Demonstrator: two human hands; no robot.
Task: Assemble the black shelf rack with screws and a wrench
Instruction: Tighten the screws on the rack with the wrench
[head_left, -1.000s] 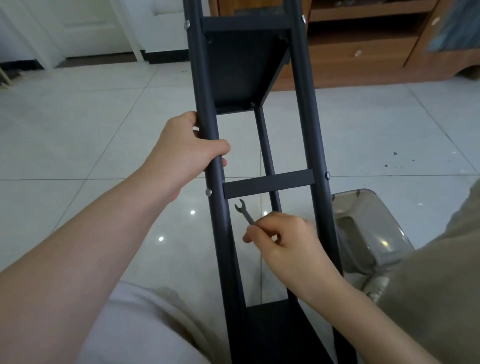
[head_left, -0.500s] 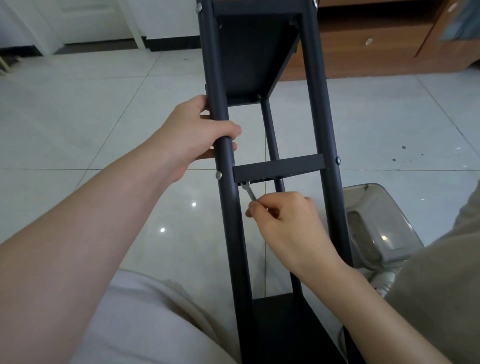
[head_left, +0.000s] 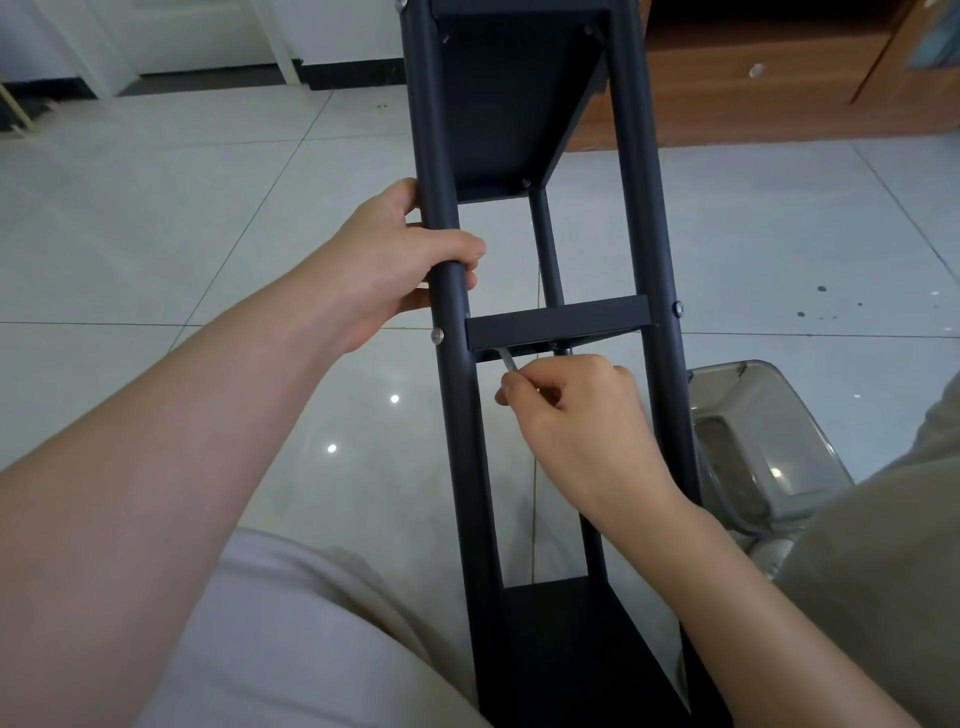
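**Under the crossbar: wrench tucked in**

Over the tile floor (head_left: 156, 218), the rack (head_left: 467, 467) runs straight up the middle of the view. The left hand (head_left: 384, 260) is wrapped round the left post (head_left: 441, 156) just above the crossbar (head_left: 556, 322), thumb across the front. The right hand (head_left: 571, 415) sits just below that bar, fingers curled, pinching the wrench (head_left: 506, 358) by its handle. The wrench head is hidden under the bar, so can't tell what it's on. Silver screw heads (head_left: 438, 336) show on both posts at bar level. A clear tub (head_left: 769, 441) sits on the floor just right of the rack.
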